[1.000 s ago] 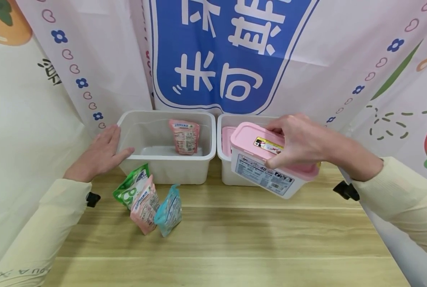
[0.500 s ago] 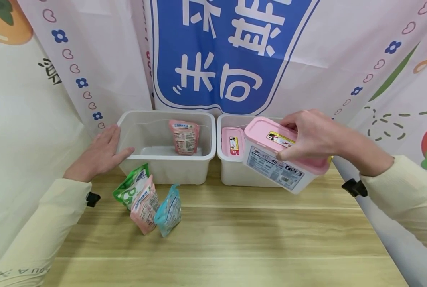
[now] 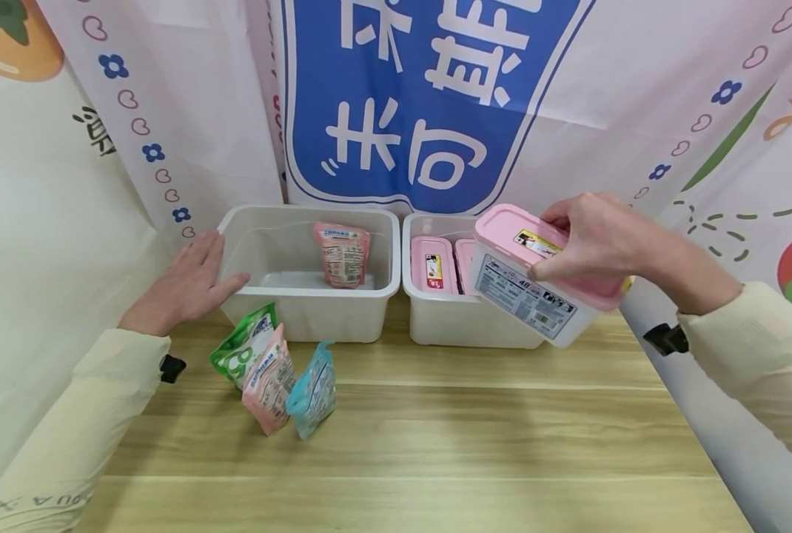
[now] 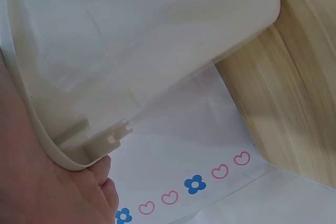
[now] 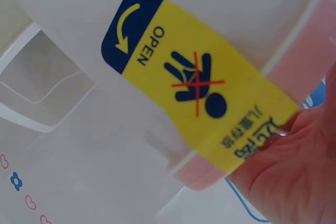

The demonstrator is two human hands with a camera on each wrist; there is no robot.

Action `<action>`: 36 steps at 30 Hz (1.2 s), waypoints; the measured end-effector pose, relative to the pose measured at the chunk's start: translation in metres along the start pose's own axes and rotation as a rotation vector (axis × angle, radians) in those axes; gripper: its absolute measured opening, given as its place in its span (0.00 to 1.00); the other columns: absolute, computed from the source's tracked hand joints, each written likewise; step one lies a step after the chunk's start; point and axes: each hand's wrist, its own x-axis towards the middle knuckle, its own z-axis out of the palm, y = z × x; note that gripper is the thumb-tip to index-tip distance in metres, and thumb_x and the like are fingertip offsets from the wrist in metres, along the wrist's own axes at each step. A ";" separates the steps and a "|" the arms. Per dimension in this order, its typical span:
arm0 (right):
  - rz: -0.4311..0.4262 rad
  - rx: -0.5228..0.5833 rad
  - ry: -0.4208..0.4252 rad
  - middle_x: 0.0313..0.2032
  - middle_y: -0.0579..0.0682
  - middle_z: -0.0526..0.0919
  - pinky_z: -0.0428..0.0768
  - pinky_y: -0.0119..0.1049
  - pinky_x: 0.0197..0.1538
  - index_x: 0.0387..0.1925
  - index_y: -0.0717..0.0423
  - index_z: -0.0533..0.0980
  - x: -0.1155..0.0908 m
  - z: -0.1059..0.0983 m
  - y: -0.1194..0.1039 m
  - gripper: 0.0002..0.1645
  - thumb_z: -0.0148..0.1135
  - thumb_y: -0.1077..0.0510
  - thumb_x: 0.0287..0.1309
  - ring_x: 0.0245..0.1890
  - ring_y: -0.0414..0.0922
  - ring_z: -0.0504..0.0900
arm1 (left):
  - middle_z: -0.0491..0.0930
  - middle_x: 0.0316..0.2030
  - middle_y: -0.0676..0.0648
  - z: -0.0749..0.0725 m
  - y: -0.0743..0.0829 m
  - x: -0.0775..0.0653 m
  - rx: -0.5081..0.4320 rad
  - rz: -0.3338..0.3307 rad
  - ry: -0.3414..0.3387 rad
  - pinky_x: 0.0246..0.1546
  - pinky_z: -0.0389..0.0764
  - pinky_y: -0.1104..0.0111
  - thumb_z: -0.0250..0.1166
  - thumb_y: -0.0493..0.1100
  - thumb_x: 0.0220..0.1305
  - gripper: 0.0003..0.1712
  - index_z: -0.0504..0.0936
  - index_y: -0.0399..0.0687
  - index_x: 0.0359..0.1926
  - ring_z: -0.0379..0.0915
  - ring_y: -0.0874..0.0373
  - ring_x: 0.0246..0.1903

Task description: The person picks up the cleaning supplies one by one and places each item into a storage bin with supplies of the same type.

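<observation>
My right hand [image 3: 592, 237] grips a white plastic box with a pink lid [image 3: 549, 277] across its lid, thumb on the near side. The box is tilted, held in front of and over the right part of the right white bin [image 3: 449, 318]. A yellow "OPEN" sticker [image 5: 194, 87] on it fills the right wrist view. Inside that bin stand two pink-lidded boxes [image 3: 434, 265], the second partly hidden. My left hand [image 3: 186, 285] rests on the left rim of the left white bin [image 3: 316, 314], thumb extended. One pink pouch [image 3: 344, 255] stands inside this bin.
In front of the left bin, a green pouch [image 3: 243, 344], a pink pouch [image 3: 269, 389] and a blue pouch [image 3: 314, 392] stand on the wooden table [image 3: 436, 444]. A printed cloth [image 3: 569, 148] hangs behind the bins.
My right hand has moved the pink-lidded box to the right and slightly away, uncovering more of the boxes in the right bin. The left hand has stayed on the rim.
</observation>
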 end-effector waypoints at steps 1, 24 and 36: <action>0.003 -0.002 0.002 0.43 0.57 0.89 0.86 0.38 0.33 0.59 0.61 0.81 0.000 0.000 0.001 0.41 0.81 0.41 0.50 0.31 0.46 0.87 | 0.23 0.82 0.28 0.000 0.000 0.000 0.002 0.001 0.001 0.82 0.35 0.35 0.42 0.70 0.79 0.58 0.28 0.29 0.82 0.25 0.28 0.83; 0.142 0.018 0.017 0.38 0.60 0.91 0.88 0.40 0.29 0.60 0.66 0.80 0.017 -0.014 0.026 0.46 0.75 0.32 0.55 0.27 0.47 0.89 | 0.24 0.82 0.28 -0.002 0.000 0.000 -0.004 -0.007 -0.006 0.82 0.34 0.35 0.42 0.71 0.79 0.58 0.28 0.30 0.82 0.25 0.28 0.83; 0.232 0.058 0.030 0.39 0.62 0.90 0.89 0.40 0.28 0.57 0.65 0.79 0.026 -0.021 0.041 0.50 0.74 0.26 0.52 0.27 0.49 0.89 | 0.24 0.83 0.29 -0.002 0.002 -0.002 -0.011 -0.007 -0.003 0.82 0.34 0.36 0.42 0.70 0.79 0.58 0.28 0.30 0.82 0.25 0.28 0.83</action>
